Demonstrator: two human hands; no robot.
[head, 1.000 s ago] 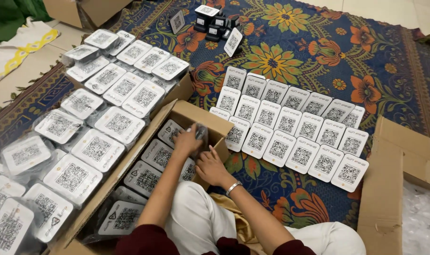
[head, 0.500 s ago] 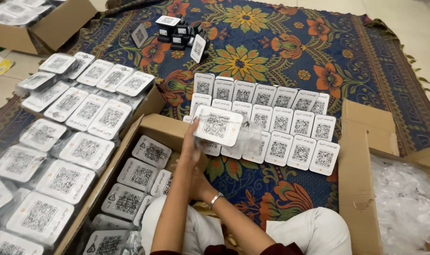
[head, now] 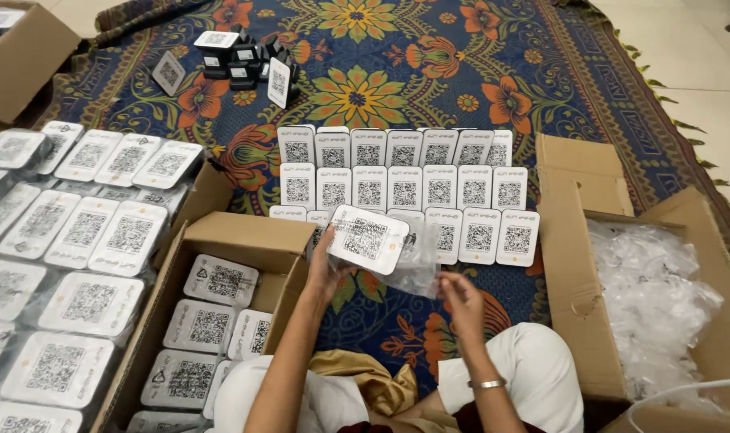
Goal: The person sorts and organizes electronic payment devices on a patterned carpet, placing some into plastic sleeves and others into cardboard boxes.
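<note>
3 cardboard boxes (head: 245, 232), 2 hands (head: 325, 269), 1 rug (head: 429, 72) (white plaques (head: 403, 188) uncountable).

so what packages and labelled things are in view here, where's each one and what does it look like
White square plaque with black code pattern: in left hand, half out of clear bag near right hand.
Same plaques in rows: on the floral rug, ahead.
Bagged plaques: spread at left.
Open brown carton: lower left, bagged plaques inside.
Brown carton: right, full of clear bags.
Small black and white stands: upper left on rug.
</note>
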